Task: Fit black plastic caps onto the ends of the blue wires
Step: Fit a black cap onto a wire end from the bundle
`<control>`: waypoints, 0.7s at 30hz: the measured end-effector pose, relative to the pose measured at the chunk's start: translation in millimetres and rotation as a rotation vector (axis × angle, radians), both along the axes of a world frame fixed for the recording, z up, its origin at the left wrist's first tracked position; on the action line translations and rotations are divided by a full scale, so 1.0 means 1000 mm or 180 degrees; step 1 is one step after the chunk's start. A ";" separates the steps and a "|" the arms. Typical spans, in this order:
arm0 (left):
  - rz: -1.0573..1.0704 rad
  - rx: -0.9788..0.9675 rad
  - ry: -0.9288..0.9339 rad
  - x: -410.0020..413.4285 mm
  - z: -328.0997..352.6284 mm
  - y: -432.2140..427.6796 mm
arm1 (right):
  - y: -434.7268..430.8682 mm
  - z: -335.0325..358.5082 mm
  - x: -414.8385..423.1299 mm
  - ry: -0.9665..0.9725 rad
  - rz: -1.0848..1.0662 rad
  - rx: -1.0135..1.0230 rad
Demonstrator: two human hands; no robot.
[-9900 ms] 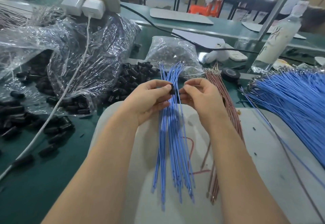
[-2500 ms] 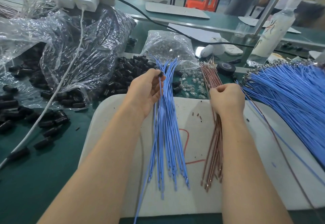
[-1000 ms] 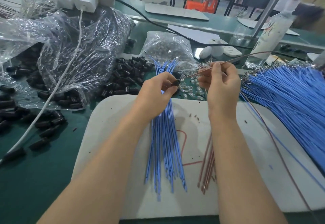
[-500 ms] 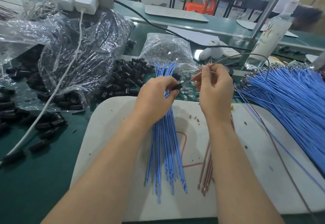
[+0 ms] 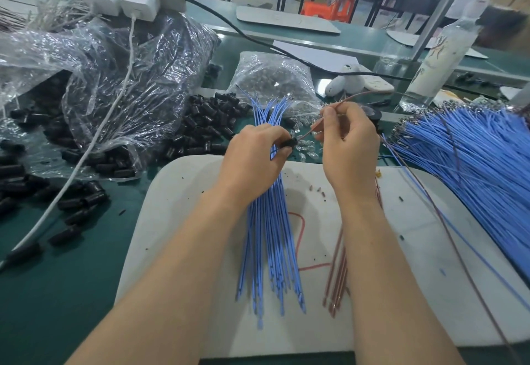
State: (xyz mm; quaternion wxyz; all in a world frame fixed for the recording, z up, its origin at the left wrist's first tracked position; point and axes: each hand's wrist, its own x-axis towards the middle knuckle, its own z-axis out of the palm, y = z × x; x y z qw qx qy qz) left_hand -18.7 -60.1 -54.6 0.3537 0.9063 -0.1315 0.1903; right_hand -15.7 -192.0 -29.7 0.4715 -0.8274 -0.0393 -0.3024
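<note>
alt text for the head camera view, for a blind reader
A person's left hand pinches a black cap above a bundle of blue wires on a white board, while the right hand pinches a brown wire angled toward the cap. Loose black caps lie to the left, a heap of blue wires to the right.

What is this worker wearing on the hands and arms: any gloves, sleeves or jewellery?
Nothing that shows. The left hand and the right hand are bare: no gloves, finger covers, rings or tape. The left forearm and the right forearm are bare too, with no sleeve, watch or wristband anywhere down to the picture's lower edge.
</note>
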 end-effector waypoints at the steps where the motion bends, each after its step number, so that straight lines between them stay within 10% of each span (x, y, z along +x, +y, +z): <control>1: -0.0002 -0.0006 0.0009 0.000 0.000 0.000 | -0.001 0.001 0.001 0.0036 -0.0007 0.0094; 21: -0.0033 -0.0344 0.0046 -0.002 0.002 -0.006 | 0.001 -0.005 0.002 0.0572 0.0245 -0.0422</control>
